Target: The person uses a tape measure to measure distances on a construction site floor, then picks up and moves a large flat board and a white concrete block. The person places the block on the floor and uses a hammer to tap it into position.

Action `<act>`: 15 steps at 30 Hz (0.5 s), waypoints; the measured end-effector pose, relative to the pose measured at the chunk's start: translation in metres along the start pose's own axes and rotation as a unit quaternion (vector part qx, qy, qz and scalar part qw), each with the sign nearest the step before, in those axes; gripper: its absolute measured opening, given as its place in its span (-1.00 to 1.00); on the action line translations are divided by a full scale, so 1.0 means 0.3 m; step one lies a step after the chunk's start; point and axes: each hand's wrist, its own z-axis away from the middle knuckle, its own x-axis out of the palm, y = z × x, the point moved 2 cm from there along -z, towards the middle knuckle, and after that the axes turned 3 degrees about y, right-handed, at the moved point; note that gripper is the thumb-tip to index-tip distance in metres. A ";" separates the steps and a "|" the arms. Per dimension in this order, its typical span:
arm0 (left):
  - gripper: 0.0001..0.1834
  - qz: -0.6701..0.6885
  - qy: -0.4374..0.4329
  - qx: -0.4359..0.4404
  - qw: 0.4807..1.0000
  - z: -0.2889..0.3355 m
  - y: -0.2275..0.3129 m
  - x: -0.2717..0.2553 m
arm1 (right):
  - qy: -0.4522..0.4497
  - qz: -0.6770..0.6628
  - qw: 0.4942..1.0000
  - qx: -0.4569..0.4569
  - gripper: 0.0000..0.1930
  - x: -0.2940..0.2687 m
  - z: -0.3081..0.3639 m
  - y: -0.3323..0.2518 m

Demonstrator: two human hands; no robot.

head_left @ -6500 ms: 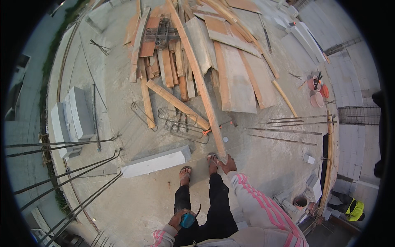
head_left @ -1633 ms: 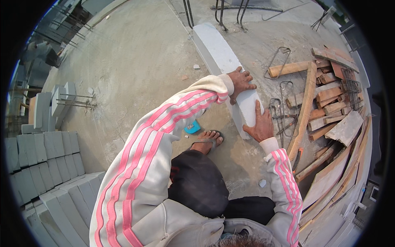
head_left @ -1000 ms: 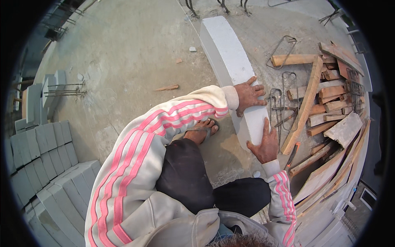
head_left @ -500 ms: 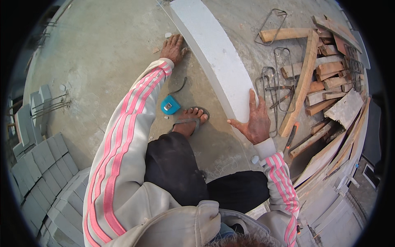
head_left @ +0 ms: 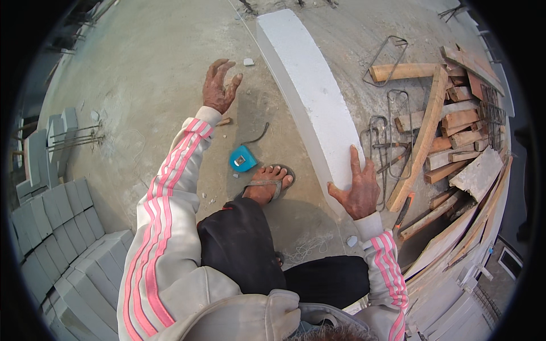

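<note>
Left hand (head_left: 219, 91) empty, fingers loosely curled — right hand (head_left: 359, 192) grasping near end of long white block (head_left: 310, 85), lying on concrete floor (head_left: 148, 74). Blue tape measure (head_left: 243, 159) beside sandaled foot (head_left: 261, 190) — timber pile (head_left: 462, 120) at right.

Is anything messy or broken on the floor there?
Yes. The wood pile on the right is jumbled, and a pale board there has a ragged edge, as if broken. Thin string lies tangled toward the bottom. The long white block looks bent, but that's probably just the camera lens.

Even daylight, soft shadows, fisheye bending toward dark rim.
</note>
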 end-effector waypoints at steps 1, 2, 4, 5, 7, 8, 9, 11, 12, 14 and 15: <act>-0.52 0.046 0.018 0.032 0.998 -0.101 0.033 0.011 | 0.001 -0.013 1.000 0.008 0.13 -0.001 -0.001 0.000; -0.48 0.086 0.045 0.077 0.992 -0.208 0.072 0.023 | 0.005 -0.004 1.000 -0.001 0.13 -0.004 -0.002 -0.002; -0.41 0.055 0.024 0.164 0.985 -0.416 0.148 0.052 | 0.011 0.010 1.000 -0.003 0.12 -0.010 -0.002 0.002; -0.43 0.022 0.001 0.185 0.983 -0.481 0.179 0.061 | 0.014 0.010 1.000 -0.008 0.12 -0.014 -0.002 0.004; -0.46 -0.052 -0.081 0.151 0.984 -0.532 0.209 0.097 | 0.010 0.003 1.000 0.003 0.12 -0.018 0.001 0.009; -0.47 -0.079 -0.114 0.137 0.981 -0.544 0.214 0.120 | 0.014 0.004 1.000 -0.002 0.12 -0.019 0.002 0.010; -0.49 -0.096 -0.136 0.128 0.978 -0.538 0.216 0.140 | 0.019 0.004 1.000 -0.005 0.12 -0.019 0.003 0.009; -0.52 -0.119 -0.173 0.113 0.971 -0.489 0.233 0.164 | 0.026 0.011 1.000 -0.010 0.12 -0.018 0.007 0.010; -0.53 -0.124 -0.190 0.111 0.968 -0.444 0.250 0.170 | 0.029 0.016 0.999 -0.010 0.12 -0.017 0.008 0.009; -0.55 -0.123 -0.245 0.111 0.955 -0.273 0.313 0.167 | 0.034 0.018 0.999 -0.012 0.11 -0.015 0.009 0.008; -0.57 -0.122 -0.287 0.111 0.944 -0.126 0.368 0.156 | 0.035 0.017 0.999 -0.013 0.11 -0.013 0.009 0.008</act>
